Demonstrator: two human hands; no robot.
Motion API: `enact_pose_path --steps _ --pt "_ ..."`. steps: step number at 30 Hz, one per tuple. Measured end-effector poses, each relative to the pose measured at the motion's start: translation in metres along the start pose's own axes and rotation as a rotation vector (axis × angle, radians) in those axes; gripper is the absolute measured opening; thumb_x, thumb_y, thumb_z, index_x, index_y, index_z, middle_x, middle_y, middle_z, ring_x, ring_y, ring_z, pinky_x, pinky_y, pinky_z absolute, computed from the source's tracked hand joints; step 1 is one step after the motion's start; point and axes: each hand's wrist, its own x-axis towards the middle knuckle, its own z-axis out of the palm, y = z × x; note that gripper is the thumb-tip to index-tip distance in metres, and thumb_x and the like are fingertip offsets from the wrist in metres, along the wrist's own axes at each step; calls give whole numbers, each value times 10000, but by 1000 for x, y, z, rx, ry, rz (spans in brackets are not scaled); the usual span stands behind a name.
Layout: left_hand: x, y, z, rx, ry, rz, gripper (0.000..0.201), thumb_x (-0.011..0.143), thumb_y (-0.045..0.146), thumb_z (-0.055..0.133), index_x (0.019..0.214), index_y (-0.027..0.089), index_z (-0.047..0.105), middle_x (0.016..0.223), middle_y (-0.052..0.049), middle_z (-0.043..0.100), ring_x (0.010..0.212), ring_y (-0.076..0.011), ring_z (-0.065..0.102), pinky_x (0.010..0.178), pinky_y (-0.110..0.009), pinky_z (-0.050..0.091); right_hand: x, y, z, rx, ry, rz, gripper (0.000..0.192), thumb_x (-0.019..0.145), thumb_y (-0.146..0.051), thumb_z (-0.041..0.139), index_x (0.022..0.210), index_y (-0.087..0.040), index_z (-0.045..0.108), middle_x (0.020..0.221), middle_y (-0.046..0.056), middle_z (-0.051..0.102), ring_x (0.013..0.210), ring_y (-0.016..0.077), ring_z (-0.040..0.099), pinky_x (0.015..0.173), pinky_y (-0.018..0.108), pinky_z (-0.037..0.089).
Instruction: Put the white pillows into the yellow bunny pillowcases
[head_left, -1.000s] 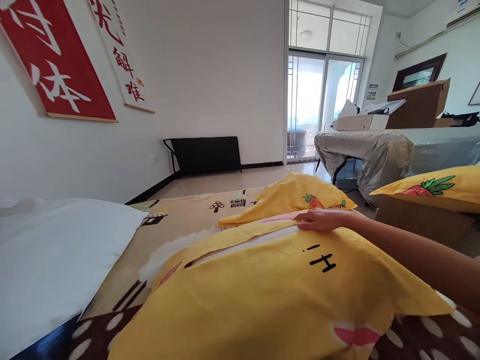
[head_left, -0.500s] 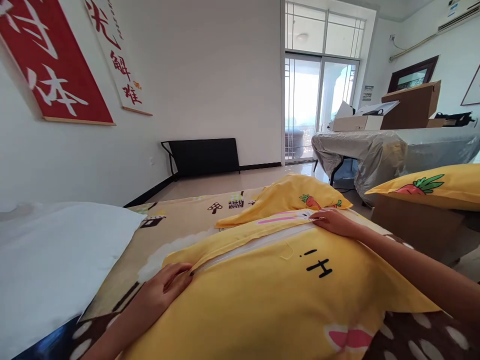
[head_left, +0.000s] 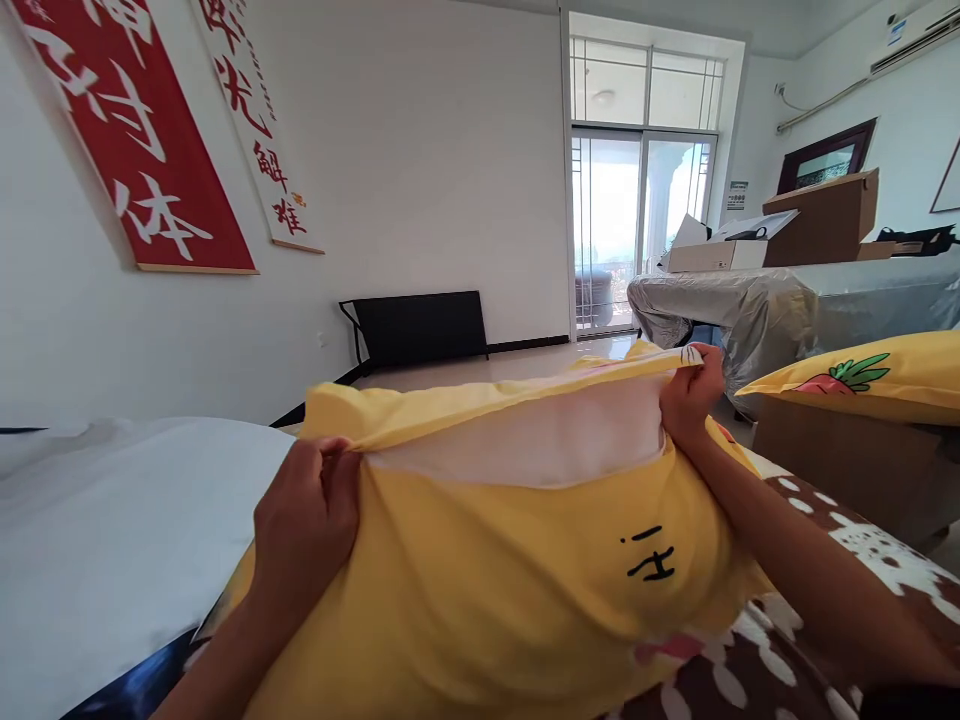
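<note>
Pillowcase (head_left: 525, 590), yellow with black lettering, is sitting raised in front of the person on the patterned bedsheet (head_left: 840, 560), mouth facing up and away. White pillow insert (head_left: 540, 440) is already mostly inside; a wide strip of it is showing through the open mouth between the two lips of fabric. Judging from that: stuffing looks largely done, closing or tucking the opening flap (head_left: 487, 395) over the insert looks not yet done. No zip or fastener is visible, so can't tell how it shuts.

Bare white pillow (head_left: 112, 530) is lying at the left on the bed, no case on it. Second cased pillow with a carrot print (head_left: 862, 380) is resting on a box at the right, well apart. Covered table (head_left: 757, 300) with cardboard boxes is standing further back by the glass door.

Hands, both at the mouth's ends:
- Left hand (head_left: 307, 520) is curled closed, pinching the left corner of the opening where upper and lower lips meet, back of hand toward the camera, forearm coming up from bottom left.
- Right hand (head_left: 690, 395) is clamped on the upper flap at the right corner, fingers folded over the edge, lifting it clear of the insert; arm is extending in from the lower right.

Fabric between the two grips is being held taut.
</note>
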Motion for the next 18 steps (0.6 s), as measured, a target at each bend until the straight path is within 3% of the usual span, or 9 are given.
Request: enact_pose_path --steps 2,5,7,11,13,15,18 --pt "22 4 2 36 157 87 197 863 325 420 950 171 509 984 -72 601 922 -202 582 815 -333 460 24 -7 13 60 115 -84 248 857 -209 270 996 -164 471 859 105 531 815 234 542 769 370 416" --pt "42 -6 21 -5 268 185 191 869 293 413 959 152 505 990 -93 581 931 -199 567 828 -331 458 39 -3 28 59 132 -179 257 829 -189 284 998 -165 476 873 111 528 848 243 540 794 387 421" --pt "37 -19 42 -96 209 192 179 875 305 395 942 169 490 942 -93 569 878 -205 556 803 -335 452 28 13 30 -6 22 -204 273 814 -178 291 998 -166 492 890 119 547 879 252 538 811 391 418" --pt "-1 -47 83 -230 0 210 152 882 297 355 812 201 450 793 -70 540 779 -209 528 749 -335 425 -21 62 20 -163 -337 -228 302 767 -155 330 976 -157 549 914 146 607 916 272 542 833 401 412" --pt "-16 -57 95 -287 -75 207 178 876 287 335 752 212 438 740 -57 526 744 -201 516 725 -321 413 -42 77 15 -182 -448 -252 272 748 -165 374 919 -169 586 884 134 642 899 270 562 826 393 418" --pt "-22 -64 100 -354 -149 156 196 864 298 324 727 218 438 719 -46 519 725 -195 505 709 -306 406 -56 72 13 -181 -497 -270 249 737 -164 408 882 -189 608 897 111 671 914 261 578 845 392 410" --pt "-18 -69 98 -432 -242 67 205 836 335 341 719 217 460 713 -28 520 706 -186 488 692 -288 399 -71 20 19 -78 -462 -296 318 701 -107 406 918 -207 617 1025 87 676 1003 248 568 899 406 382"
